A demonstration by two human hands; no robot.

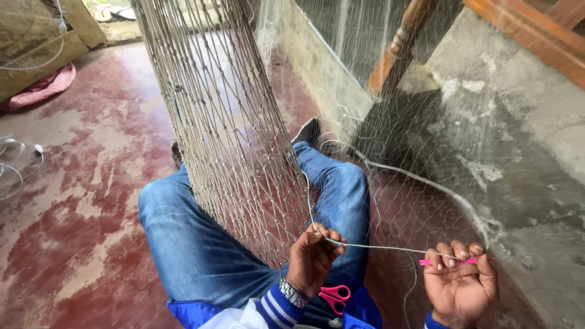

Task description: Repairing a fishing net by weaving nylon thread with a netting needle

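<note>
Net (231, 140) edge at left hand (312, 259)

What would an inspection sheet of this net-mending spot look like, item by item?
Surface: worn red floor, patchy and glossy.
Job's things: knotted net stretched tight over the person's jeans; pale cord running between both hands; pink netting needle; pink-handled scissors on the lap.
Clutter: pink cloth and loose line on the floor at far left.
Hands: left hand pinches the net's edge and cord; right hand grips the needle.
Cables: nothing seen.
Surroundings: rough concrete wall, wooden post, fine mesh draped along the wall.
</note>
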